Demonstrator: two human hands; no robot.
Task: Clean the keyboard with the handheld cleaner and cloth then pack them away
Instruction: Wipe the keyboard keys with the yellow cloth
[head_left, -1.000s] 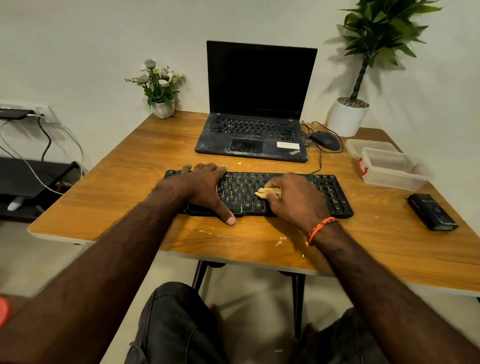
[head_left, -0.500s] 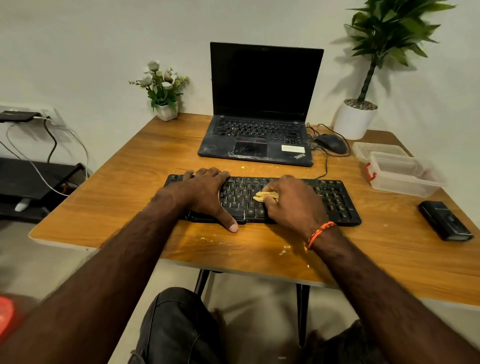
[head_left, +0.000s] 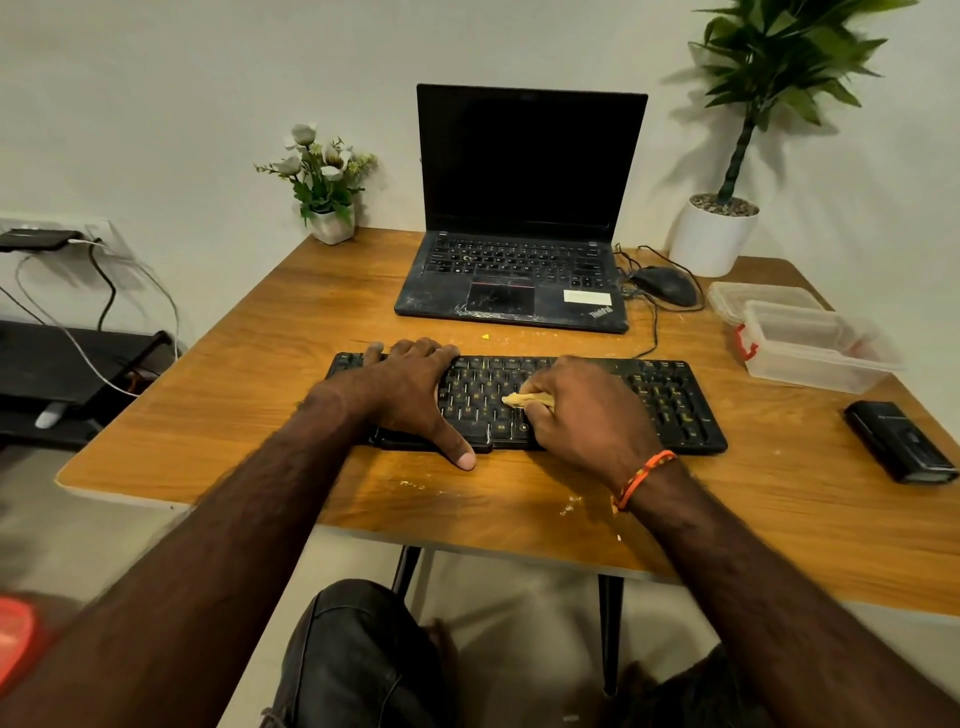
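While the left hand (head_left: 410, 387) lies flat with straight fingers on the left end of the black keyboard (head_left: 670, 402), the right hand (head_left: 582, 410) has its fingers curled around a small yellow cloth (head_left: 524, 399) and presses it on the middle keys. At the right edge of the wooden table (head_left: 260, 395), well apart from the keyboard, lies the black handheld cleaner (head_left: 898, 441).

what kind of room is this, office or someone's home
Probably a home desk or small office corner. A wooden table against a plain wall holds an open laptop, an external keyboard and a wired mouse, with a potted plant beside them.
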